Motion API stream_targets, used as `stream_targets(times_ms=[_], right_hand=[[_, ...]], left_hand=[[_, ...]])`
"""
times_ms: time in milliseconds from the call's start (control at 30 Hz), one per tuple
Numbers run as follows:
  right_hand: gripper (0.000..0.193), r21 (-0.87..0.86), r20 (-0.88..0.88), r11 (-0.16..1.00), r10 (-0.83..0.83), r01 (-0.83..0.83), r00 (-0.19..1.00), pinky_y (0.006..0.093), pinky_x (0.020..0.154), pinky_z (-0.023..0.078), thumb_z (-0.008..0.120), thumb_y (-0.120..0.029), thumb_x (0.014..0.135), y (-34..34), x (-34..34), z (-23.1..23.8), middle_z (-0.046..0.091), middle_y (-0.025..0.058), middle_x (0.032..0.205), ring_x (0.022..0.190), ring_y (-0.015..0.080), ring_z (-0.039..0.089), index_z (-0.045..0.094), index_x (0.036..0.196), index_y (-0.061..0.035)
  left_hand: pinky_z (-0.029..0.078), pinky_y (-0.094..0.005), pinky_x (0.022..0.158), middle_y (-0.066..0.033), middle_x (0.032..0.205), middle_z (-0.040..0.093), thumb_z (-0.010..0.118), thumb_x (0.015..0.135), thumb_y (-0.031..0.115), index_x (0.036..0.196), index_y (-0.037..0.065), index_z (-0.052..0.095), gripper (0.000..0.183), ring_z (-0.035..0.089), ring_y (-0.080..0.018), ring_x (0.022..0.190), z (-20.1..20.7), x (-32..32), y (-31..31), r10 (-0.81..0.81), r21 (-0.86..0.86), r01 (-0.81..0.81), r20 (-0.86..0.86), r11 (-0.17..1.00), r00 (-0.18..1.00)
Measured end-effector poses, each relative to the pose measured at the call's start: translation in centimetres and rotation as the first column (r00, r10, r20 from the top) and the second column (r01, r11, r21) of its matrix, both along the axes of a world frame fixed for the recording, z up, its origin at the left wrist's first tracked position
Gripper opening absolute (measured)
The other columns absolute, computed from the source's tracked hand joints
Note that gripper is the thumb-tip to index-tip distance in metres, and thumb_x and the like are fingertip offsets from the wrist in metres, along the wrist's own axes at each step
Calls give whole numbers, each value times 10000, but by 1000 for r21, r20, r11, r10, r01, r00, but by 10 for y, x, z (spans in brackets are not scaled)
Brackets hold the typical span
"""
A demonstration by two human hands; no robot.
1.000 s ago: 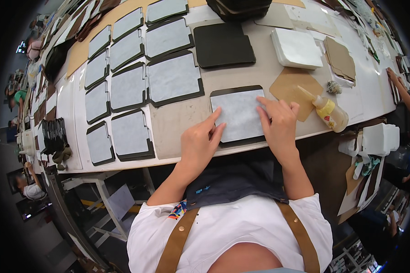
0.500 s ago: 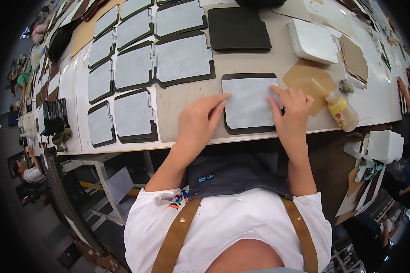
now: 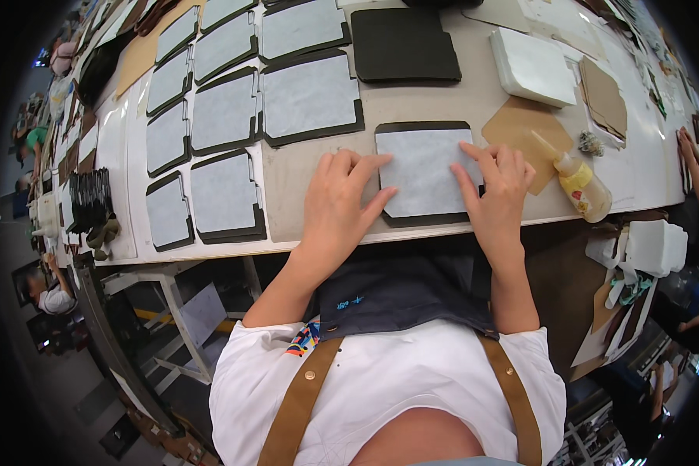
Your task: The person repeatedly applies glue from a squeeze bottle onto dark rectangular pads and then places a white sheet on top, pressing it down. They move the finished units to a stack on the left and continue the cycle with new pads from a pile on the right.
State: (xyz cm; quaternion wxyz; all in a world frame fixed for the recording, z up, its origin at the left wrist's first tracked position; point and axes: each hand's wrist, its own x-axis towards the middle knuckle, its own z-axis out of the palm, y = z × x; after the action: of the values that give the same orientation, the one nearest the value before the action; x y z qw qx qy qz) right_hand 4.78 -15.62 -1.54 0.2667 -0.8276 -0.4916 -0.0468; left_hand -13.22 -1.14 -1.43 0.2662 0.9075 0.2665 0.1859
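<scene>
A pale grey sheet (image 3: 423, 175) lies on a dark panel (image 3: 422, 126), whose dark edge shows along the top and bottom. On the sheet's left side rest the fingertips of my left hand (image 3: 340, 190), thumb and forefinger spread apart. My right hand (image 3: 499, 182) touches the sheet's upper right side with its fingers apart; it covers part of the right edge. Neither hand grips anything. Just right of my right hand, a squeeze bottle (image 3: 585, 189) with a yellow label lies tilted on the table, its nozzle over a tan card (image 3: 520, 140).
Rows of similar dark panels with pale sheets (image 3: 307, 97) fill the left of the table. Beyond my work lies a stack of black panels (image 3: 405, 46). A white stack of sheets (image 3: 532, 66) and brown card pieces (image 3: 603, 99) stand at right. The table's front edge (image 3: 303, 247) runs nearby.
My left thumb has moved away from the forefinger and now lies lower on the sheet. My right hand has barely shifted, and the panel stays in place.
</scene>
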Motion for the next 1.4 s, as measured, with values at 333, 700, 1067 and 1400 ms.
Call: stream_targets(times_ms=[333, 700, 1067, 1400], right_hand=[[555, 87, -113, 960, 273, -265, 955, 484, 1107, 314, 691, -77, 879, 1, 3, 4, 587, 121, 1363, 1265, 264, 544, 506, 1402, -45], [749, -137, -29, 967, 214, -216, 976, 576, 1221, 139, 719, -291, 865, -27, 18, 10, 420, 97, 1560, 1490, 296, 308, 410, 1503, -48], [902, -201, -39, 960, 189, -193, 981, 593, 1216, 106, 701, -517, 827, -63, 5, 6, 361, 118, 1599, 1516, 326, 252, 386, 1516, -29], [629, -91, -39, 896, 432, -434, 901, 525, 1190, 278, 749, -336, 828, -78, -8, -7, 554, 93, 1452, 1390, 268, 484, 579, 1355, -38]], left_hand=[[319, -458, 1122, -135, 1451, 489, 704, 859, 106, 1370, 67, 548, 536, 428, -349, 1364, 8, 10, -2, -220, 101, 217, 13, 971, 975], [216, -497, 1211, -122, 1564, 415, 645, 918, 132, 1476, 36, 444, 601, 315, -316, 1487, 2, -3, 3, -230, 210, 270, -195, 940, 953], [203, -522, 1213, -142, 1564, 408, 660, 900, 168, 1505, 19, 400, 675, 328, -332, 1480, 3, -10, -18, -386, 110, 406, -166, 907, 908], [335, -458, 1172, -109, 1474, 529, 682, 861, 130, 1468, 14, 454, 659, 469, -286, 1398, 2, -31, -19, -566, 67, 575, -113, 815, 816]])
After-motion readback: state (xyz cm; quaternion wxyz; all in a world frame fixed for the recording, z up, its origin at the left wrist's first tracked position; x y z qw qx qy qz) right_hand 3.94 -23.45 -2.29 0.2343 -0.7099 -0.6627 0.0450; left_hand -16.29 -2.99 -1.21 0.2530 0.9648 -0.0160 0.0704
